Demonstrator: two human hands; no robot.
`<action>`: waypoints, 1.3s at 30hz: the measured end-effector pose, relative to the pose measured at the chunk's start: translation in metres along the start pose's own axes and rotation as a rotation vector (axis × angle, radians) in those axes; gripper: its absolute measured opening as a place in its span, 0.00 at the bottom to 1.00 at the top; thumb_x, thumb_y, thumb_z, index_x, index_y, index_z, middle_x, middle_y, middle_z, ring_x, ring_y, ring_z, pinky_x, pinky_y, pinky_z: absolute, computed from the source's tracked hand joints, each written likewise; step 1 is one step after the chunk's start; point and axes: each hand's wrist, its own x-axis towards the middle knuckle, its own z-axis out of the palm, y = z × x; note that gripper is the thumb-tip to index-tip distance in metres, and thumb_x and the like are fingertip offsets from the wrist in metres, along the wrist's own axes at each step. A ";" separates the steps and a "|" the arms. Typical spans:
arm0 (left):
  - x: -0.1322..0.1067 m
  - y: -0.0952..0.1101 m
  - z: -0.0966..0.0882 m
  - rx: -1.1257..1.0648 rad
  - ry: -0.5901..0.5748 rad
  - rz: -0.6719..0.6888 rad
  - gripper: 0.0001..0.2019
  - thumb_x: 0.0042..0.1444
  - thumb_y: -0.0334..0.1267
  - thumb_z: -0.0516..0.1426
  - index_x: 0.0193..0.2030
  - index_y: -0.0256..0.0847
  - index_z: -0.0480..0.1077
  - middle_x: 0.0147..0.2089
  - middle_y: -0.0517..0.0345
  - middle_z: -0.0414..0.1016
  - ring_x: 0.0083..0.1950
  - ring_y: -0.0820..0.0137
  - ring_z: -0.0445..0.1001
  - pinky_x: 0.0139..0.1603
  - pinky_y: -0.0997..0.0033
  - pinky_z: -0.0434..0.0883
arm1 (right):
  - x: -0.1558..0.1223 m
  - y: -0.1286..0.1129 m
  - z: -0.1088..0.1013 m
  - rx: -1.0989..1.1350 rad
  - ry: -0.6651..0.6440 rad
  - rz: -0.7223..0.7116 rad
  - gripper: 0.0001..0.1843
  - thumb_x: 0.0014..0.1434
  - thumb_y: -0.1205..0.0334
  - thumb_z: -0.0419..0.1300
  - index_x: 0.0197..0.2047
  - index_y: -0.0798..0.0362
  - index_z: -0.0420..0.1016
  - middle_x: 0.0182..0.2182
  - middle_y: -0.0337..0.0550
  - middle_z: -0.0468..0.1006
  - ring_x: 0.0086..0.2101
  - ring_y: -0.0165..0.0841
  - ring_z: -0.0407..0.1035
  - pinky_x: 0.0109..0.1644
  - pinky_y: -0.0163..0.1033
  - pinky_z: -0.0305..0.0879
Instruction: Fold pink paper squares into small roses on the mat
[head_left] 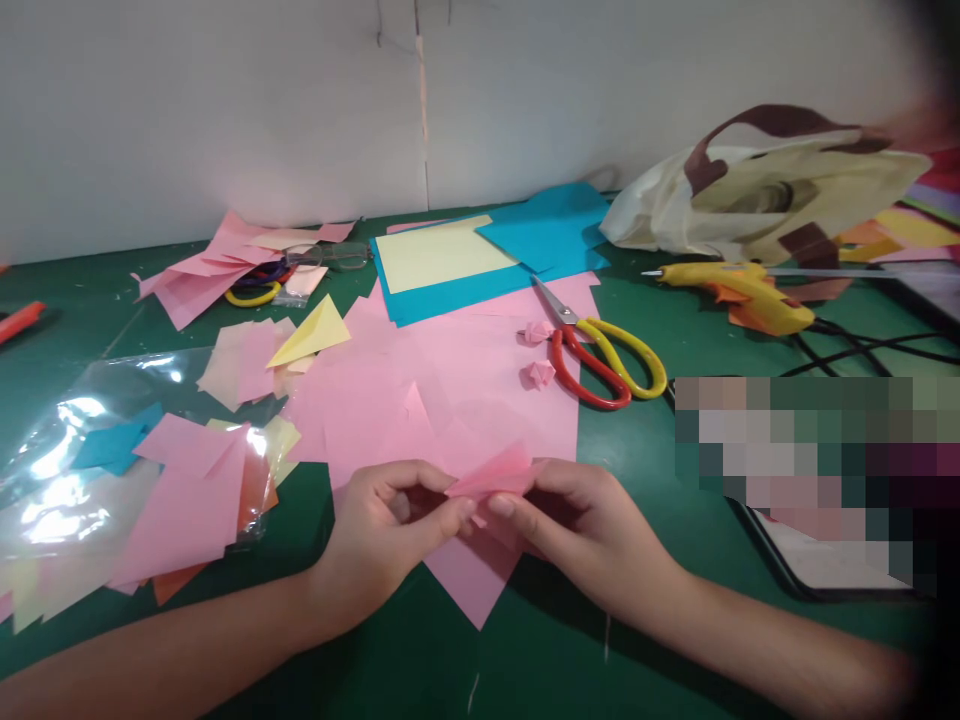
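A small folded piece of pink paper [499,474] is pinched between both hands, just above the pink sheets [375,350] on the table. My left hand [390,525] grips its left end with thumb and forefinger. At the other end, my right hand [589,525] closes thumb and fingers on it. Beyond the right hand lie scissors [592,350] with one red and one yellow handle. Two small folded pink paper shapes [539,375] rest beside the red handle. The fingers partly hide the underside of the held paper.
At left, a clear plastic bag [180,375] lies among paper pieces. Blue sheets [547,235] and a cream sheet [442,255] are at the back. A yellow glue gun [772,305], its cables, a cloth bag [652,215] and a blurred-out tablet-like device [817,582] occupy the right.
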 end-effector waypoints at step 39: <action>0.017 0.035 -0.005 0.530 0.012 0.159 0.12 0.59 0.46 0.52 0.33 0.40 0.68 0.29 0.60 0.71 0.32 0.69 0.70 0.35 0.71 0.67 | 0.008 -0.019 -0.016 -0.257 0.139 -0.384 0.23 0.61 0.73 0.45 0.56 0.47 0.66 0.36 0.42 0.77 0.37 0.33 0.70 0.43 0.42 0.69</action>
